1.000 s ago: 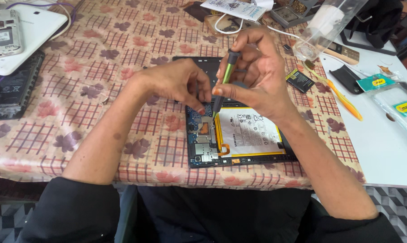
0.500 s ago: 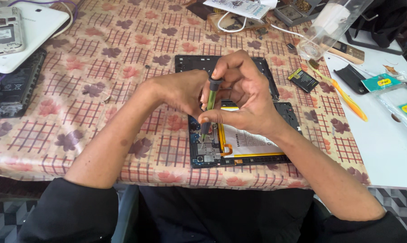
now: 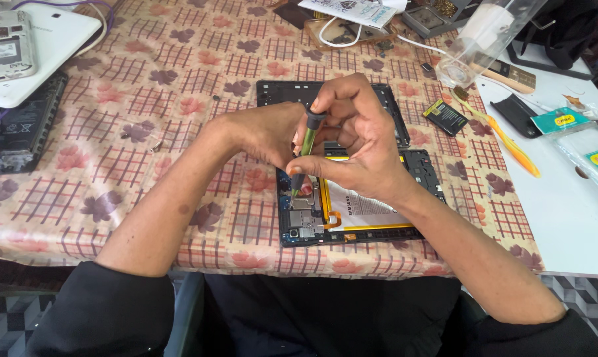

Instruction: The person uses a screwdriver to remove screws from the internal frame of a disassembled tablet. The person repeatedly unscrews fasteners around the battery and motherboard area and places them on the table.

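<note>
Far left of bench (image 3: pixel 180 86) – white tablet (image 3: pixel 41 59) with small silver phone (image 3: pixel 5 49) lying on it, dark keyboard part (image 3: pixel 18 129) just below. Centre – left hand (image 3: pixel 266 135) rests on opened tablet (image 3: pixel 352 211), fingers curled beside screwdriver (image 3: pixel 303 155); whether they grip anything, cannot tell. Right hand (image 3: pixel 358 142) – fingers pinched round screwdriver, index tip on cap, tip down on circuit board left of battery (image 3: pixel 362 211). Black frame (image 3: pixel 279 92) behind hands. Right – small black chip (image 3: pixel 446 118), orange pry tool (image 3: pixel 507 142), clear packets (image 3: pixel 586 149).
</note>
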